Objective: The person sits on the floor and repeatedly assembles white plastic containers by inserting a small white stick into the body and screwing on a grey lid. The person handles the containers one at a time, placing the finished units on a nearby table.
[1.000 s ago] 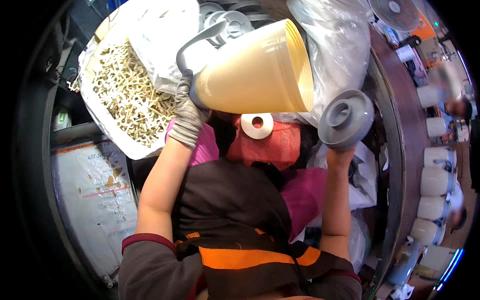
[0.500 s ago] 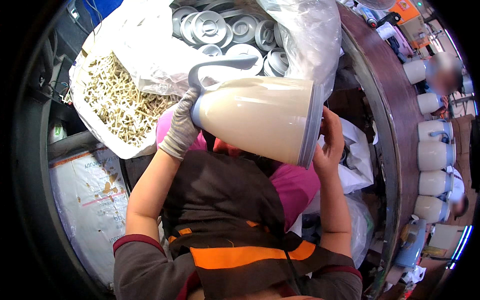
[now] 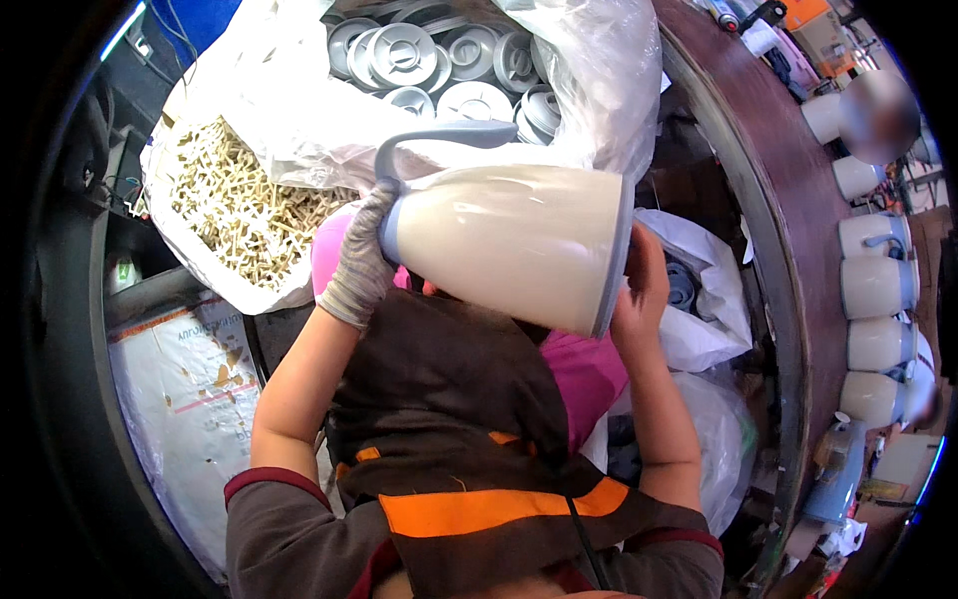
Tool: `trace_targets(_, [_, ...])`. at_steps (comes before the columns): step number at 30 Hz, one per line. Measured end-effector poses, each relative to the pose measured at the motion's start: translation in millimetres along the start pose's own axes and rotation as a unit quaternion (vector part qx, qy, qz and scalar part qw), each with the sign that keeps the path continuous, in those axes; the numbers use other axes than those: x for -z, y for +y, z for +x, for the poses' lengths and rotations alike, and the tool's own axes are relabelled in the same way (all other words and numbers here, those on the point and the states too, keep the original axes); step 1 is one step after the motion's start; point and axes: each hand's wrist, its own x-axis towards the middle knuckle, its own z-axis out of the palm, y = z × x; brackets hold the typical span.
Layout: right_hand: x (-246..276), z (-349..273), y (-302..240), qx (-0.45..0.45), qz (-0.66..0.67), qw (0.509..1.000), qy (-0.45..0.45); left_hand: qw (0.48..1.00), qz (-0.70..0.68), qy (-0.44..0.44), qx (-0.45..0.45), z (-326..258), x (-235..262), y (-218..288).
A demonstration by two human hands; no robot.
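A cream vacuum jug with a blue-grey handle lies sideways in the air above my lap, its handle toward the far side. My left hand, in a striped knit glove, is closed around the narrow end beside the handle's root. At the wide end, a blue-grey base faces right. My bare right hand presses against that base with curled fingers; the base's outer face and some fingertips are hidden.
Beyond the jug, a plastic bag holds several round grey lids. A white sack of small beige pieces sits at left. On the right, a curved dark table carries several similar jugs. Another person, blurred, is past it.
The grey band at the jug's wide end looks narrower, closer against the body. My right hand has shifted slightly left and toward me. The surroundings have moved a little in view.
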Motion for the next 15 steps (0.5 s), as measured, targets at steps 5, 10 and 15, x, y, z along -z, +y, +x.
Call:
trace_targets(5, [-15, -19, 50, -0.349, 0.31, 0.884, -0.005, 0.903, 0.323, -0.144, -0.245, -10, -28, 37])
trace_targets(10, [43, -11, 44, -0.276, 0.316, 0.898, -0.13, 0.782, 0.52, -0.272, -0.21, -20, -58, 72])
trace_targets(15, [3, -33, -73, -0.189, 0.152, 0.934, -0.262, 0.784, 0.513, -0.285, -0.2, -15, -70, 33])
